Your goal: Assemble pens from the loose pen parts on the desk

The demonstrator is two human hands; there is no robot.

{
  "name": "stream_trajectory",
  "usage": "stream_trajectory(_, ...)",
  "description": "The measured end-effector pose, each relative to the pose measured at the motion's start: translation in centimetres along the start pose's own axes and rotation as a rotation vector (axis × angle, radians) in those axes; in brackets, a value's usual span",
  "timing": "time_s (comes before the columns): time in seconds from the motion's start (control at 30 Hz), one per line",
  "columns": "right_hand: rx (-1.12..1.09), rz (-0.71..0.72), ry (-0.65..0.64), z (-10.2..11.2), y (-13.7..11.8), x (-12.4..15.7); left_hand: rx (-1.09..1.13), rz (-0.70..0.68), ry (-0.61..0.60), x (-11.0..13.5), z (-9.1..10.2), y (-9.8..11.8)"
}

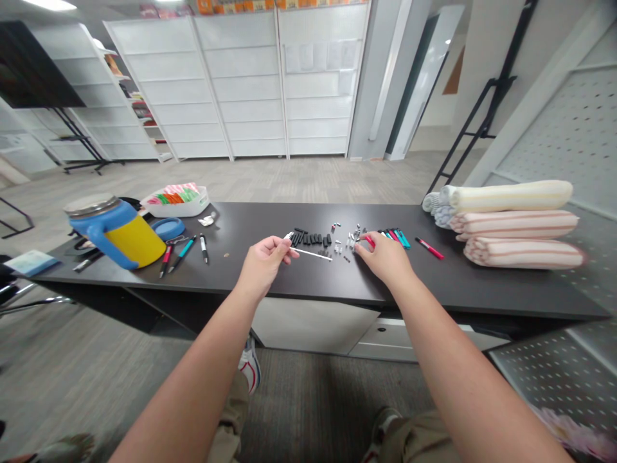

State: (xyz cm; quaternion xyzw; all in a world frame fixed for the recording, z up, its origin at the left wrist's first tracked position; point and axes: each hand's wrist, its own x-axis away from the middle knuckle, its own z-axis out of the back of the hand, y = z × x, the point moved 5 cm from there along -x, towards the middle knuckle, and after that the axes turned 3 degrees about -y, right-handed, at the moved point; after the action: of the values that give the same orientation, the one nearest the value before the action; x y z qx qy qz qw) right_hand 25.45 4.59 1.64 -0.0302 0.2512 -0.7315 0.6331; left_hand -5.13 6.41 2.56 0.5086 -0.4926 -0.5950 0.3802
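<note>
My left hand (266,255) pinches one end of a thin white pen refill (312,254), which points right, just above the dark table (270,283). My right hand (380,252) rests fingers-down on the table and closes on a red pen barrel (369,240). Between and beyond the hands lie a row of small black pen parts (311,238) and several tiny metal and grey pieces (344,246). Just past my right hand lie several coloured pen barrels (398,236), and one red pen (430,249) lies further right.
A blue and yellow jug (123,235) stands at the left, with three assembled pens (186,251) beside it. A white tray of coloured items (179,199) sits at the back left. Rolled striped towels (515,225) are stacked at the right end.
</note>
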Motion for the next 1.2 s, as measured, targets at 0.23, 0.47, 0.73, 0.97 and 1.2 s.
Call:
stream_trajectory(0.23,0.099,0.025,-0.026,-0.4,0.0,-0.4,0.063,0.039,-0.057,-0.4,-1.0,-1.4)
stream_trajectory(0.47,0.026,0.017,0.051,0.1,0.0,-0.1,0.123,0.052,-0.082,-0.6,-0.8,-1.5)
stream_trajectory(0.73,-0.278,0.136,-0.024,-0.5,-2.9,1.0,0.059,0.054,-0.131,-0.6,-1.3,-1.3)
stream_trajectory(0.97,-0.152,0.18,-0.019,-1.0,-3.7,0.9,0.059,0.051,-0.142,-0.4,-1.3,-1.2)
stream_trajectory(1.2,-0.104,0.168,-0.013,-1.1,-3.6,0.9,0.024,0.056,-0.143,-0.5,-1.4,-1.3)
